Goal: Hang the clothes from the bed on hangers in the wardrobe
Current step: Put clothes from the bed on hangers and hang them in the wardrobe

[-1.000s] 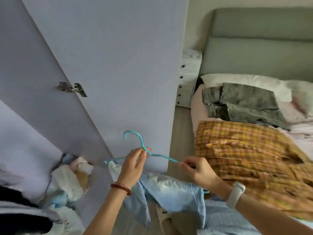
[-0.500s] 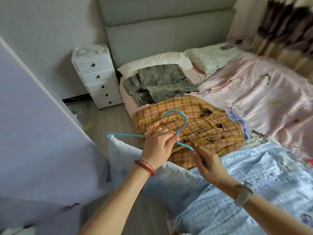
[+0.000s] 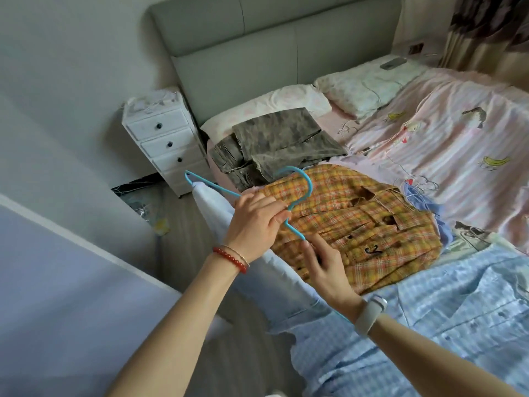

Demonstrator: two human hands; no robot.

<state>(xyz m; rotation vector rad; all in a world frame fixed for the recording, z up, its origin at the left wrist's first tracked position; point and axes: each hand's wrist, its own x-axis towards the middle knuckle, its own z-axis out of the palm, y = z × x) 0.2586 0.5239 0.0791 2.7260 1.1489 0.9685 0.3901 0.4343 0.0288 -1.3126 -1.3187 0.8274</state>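
Both hands (image 3: 257,222) grip a blue hanger (image 3: 297,202) (pale garment (image 3: 257,267) on it).

The left hand (image 3: 257,222) grips a blue hanger (image 3: 297,190) bearing a pale blue garment (image 3: 217,207) above the plaid shirt (image 3: 372,224).

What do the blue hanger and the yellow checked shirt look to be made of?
The blue hanger: thin, smooth rod, likely plastic-coated wire, judging by its slim even curve. The yellow checked shirt: soft woven cloth, matte, it creases and lies limp on the bed.
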